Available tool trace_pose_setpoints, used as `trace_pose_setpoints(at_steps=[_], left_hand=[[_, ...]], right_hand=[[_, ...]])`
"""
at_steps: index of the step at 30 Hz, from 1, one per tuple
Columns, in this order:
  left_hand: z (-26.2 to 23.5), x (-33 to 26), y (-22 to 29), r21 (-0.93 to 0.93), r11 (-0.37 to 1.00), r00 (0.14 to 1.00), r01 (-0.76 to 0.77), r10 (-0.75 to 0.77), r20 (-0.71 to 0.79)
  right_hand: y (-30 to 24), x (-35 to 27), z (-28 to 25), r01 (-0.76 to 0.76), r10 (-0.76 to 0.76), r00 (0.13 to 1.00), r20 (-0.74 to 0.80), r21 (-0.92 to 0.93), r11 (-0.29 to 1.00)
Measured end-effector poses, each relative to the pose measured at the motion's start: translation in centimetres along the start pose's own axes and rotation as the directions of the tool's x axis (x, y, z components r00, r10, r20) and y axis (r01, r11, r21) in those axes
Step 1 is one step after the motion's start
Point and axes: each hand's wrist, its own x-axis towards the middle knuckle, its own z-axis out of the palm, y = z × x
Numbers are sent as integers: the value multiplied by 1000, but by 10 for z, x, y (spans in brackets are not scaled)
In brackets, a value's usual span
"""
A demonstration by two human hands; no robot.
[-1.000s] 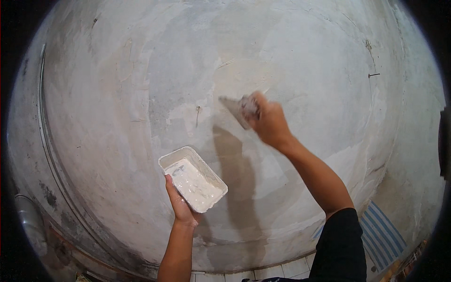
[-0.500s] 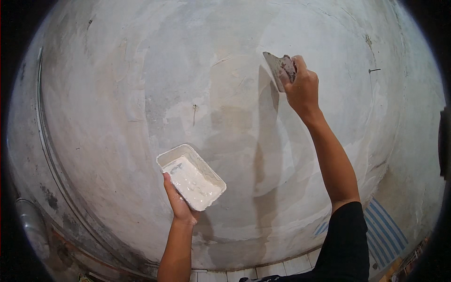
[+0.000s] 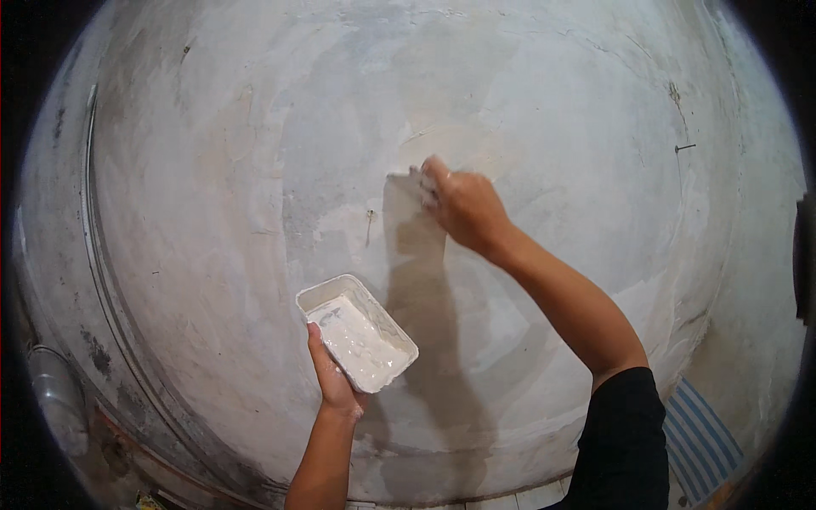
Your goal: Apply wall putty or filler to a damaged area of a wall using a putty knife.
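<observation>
My left hand (image 3: pixel 334 374) holds a white rectangular tub (image 3: pixel 325 292), its thumb along the near left side. Pale wet putty (image 3: pixel 357 340) coats the bottom of the tub, which is tipped so that its inside shows. My right hand (image 3: pixel 469 208) is closed round a putty scraper (image 3: pixel 406 176) at the plastered wall (image 3: pixel 552 110), above and right of the tub. The scraper shows nearly edge-on, and the fingers hide most of it. Patches of grey and cream filler cover the wall around the hand.
One nail (image 3: pixel 370 226) sticks out left of my right hand, another (image 3: pixel 685 148) far right. A thin pipe (image 3: pixel 89 183) runs down the left side, above a silvery cylinder (image 3: pixel 58 395). Blue-striped cloth (image 3: pixel 701 438) hangs at lower right; pale tiles (image 3: pixel 510 501) line the bottom.
My right hand with the scraper has swept left and down across the wall, and the blade has turned nearly edge-on. In the picture the tub sits slightly lower and further right, as the whole view has shifted.
</observation>
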Motion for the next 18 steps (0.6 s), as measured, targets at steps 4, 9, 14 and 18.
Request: trace_pose_setpoints(at_steps=[4,9,14,18], left_hand=[[1,2,-6,-13,1000,1000,-6,6,-1],[0,2,-5,-12,1000,1000,-15,15,-17],[7,-1,-2,-42,999,999,-34,33,-12],[2,1,-1,-37,998,999,-44,45,27]], right_hand=[[36,44,-35,-70,49,985,-166,-119,990],[76,71,-95,-222,142,881,-451,-129,967],[81,45,-101,-264,226,864,-451,-24,964],[29,5,-62,-133,142,971,-190,61,989]])
